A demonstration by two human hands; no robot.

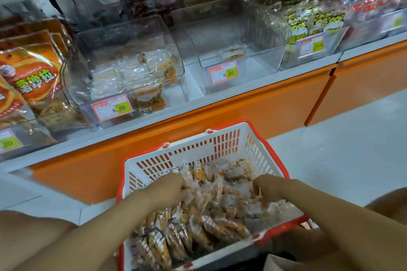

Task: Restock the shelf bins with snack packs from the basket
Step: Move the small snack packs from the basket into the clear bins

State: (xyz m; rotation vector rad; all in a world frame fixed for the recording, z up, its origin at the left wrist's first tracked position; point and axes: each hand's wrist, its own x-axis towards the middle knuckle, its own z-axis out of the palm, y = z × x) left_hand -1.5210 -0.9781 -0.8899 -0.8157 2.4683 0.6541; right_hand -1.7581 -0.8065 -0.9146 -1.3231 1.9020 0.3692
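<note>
As left hand (169,187) and right hand (267,189) clutch snack packs (220,218) inside the basket (222,143), the middle bin (246,75) gapes.

**Both grips down in the basket**

We have our left grip (171,187) and right grip (267,187) inside the white, red-rimmed basket (191,149), fingers curled into the heap of snack packs (220,220). On the shelf (253,84) above, the clear left bin (132,35) is partly filled. The middle bin (209,28) beside it holds only a few packs near its back.
</note>
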